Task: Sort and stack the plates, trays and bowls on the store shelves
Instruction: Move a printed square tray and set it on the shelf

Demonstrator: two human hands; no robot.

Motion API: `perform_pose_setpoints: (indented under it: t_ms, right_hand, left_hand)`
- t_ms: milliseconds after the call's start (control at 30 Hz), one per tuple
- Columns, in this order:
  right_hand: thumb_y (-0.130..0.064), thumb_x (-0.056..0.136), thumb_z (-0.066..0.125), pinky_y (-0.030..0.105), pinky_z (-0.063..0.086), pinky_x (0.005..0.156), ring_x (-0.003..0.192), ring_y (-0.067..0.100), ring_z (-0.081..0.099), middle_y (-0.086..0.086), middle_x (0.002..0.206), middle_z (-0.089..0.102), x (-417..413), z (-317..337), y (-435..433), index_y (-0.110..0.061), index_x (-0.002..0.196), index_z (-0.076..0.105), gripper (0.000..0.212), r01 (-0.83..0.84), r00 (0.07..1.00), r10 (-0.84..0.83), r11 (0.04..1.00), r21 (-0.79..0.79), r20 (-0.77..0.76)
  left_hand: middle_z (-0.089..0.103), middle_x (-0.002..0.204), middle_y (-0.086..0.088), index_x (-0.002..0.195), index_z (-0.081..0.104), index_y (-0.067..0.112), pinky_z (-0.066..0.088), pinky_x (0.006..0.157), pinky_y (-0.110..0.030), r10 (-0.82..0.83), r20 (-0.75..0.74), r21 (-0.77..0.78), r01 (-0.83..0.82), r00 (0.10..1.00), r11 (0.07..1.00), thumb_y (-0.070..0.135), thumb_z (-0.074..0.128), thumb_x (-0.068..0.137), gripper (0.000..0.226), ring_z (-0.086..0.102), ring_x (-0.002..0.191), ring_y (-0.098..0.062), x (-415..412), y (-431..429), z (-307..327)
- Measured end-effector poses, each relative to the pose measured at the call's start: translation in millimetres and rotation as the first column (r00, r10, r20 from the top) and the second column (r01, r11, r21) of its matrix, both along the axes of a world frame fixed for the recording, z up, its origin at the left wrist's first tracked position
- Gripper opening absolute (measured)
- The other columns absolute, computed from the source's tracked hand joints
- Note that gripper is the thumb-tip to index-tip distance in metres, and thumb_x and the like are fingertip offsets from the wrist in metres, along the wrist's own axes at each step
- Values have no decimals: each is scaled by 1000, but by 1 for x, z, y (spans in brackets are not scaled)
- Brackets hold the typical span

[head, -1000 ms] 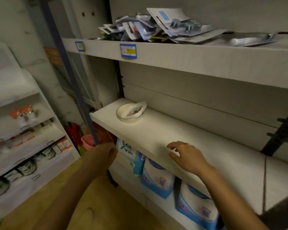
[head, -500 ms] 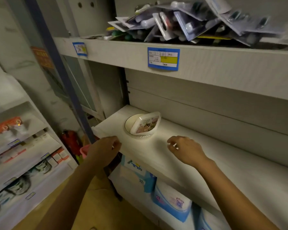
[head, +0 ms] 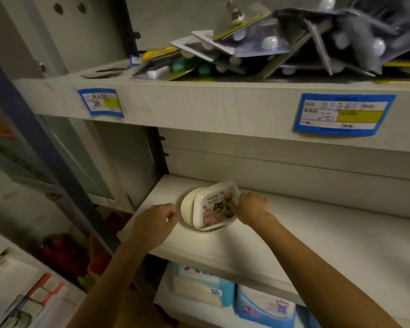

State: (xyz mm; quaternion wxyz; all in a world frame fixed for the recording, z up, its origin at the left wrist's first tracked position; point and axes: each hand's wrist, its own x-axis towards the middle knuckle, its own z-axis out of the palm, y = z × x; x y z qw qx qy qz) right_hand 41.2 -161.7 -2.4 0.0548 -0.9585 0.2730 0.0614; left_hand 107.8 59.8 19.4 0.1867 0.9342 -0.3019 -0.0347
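Tray with a cartoon print leans tilted inside a cream bowl, printed face toward the camera. Both sit near the left end of the middle shelf. The right hand has a narrow grip on the tray's right edge, with the thumb on the printed face and the other fingers curled behind the rim. The left hand is curled into a loose fist with nothing in its grip, just beside the bowl's left wall (whether the knuckles touch it I cannot tell).

The middle shelf is a pale board with a panelled back wall. Above it the upper shelf carries a jumbled heap of blister packs, and two blue-bordered price labels are stuck on its front edge. Under the middle shelf stand blue-and-white packs, one marked XL. A blue post runs up at the left, and a white rack of goods shows at the lower left.

Half a second ago the right hand hovered over bare shelf to the right of the bowl, and the left was at the shelf's front corner. Now both have closed in on the bowl, and the tray leans in it as before. The view has also moved closer, so the upper shelf looms larger.
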Motion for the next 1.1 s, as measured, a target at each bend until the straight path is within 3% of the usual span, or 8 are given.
perform_pose_setpoints:
  t_ms: [133,233,400,533,767,933,1000,1100]
  right_hand:
    - [-28,96,38,26,40,73,100,20,61,5,109,63,11,0,4,-13,112,60,31,25,998,-29,997,-68,-59]
    - [-22,95,41,25,41,76,104,20,61,4,113,64,14,3,8,-13,110,61,27,42,995,-52,991,-124,-82]
    - [-19,93,42,26,38,74,100,20,61,3,111,65,19,13,15,-14,106,63,25,78,994,-89,982,-171,-60]
    - [-18,91,40,28,38,69,96,26,61,8,106,65,12,31,11,-12,99,62,24,167,986,-164,979,-121,35]
    - [-31,92,40,29,38,61,70,28,50,9,77,56,-60,51,-16,-13,76,58,30,412,878,-418,908,77,234]
    - [-30,93,43,26,36,51,57,22,52,3,60,56,-111,41,-18,-20,54,53,42,506,802,-525,851,144,286]
    - [-32,95,42,26,38,51,56,17,50,-3,57,52,-126,36,-16,-18,62,59,40,553,768,-580,815,174,272]
    - [-33,95,42,29,42,56,61,19,54,0,63,57,-145,28,-12,-19,61,58,40,609,718,-646,763,215,258]
  left_hand:
    - [65,88,-1,96,62,14,39,68,-23,-76,4,18,76,997,997,29,47,92,22,55,77,-13,21,3,-10]
    - [56,76,6,97,62,15,35,60,-22,-134,7,45,134,991,990,30,46,93,23,50,72,-11,32,4,-18]
    - [47,63,6,73,53,19,33,56,-26,-153,-22,57,154,988,986,31,45,93,25,49,66,-15,43,1,-27]
    - [40,54,7,53,33,25,26,48,-28,-118,-6,37,119,993,992,32,45,93,42,44,58,-16,54,-6,-30]
    - [44,51,1,53,37,17,38,56,-31,-157,-107,-41,154,982,987,28,46,91,41,50,60,-23,63,-38,-49]
    - [70,95,-13,94,63,5,47,68,-32,-244,-23,245,242,970,939,35,44,93,35,64,89,-26,59,-65,-64]
    - [66,109,-14,113,55,3,49,74,-32,-214,-57,278,222,975,935,35,45,93,39,63,98,-26,61,-75,-71]
    - [58,126,-16,139,22,-3,50,88,-37,-115,-155,232,150,981,961,32,47,93,63,57,112,-30,69,-87,-78]
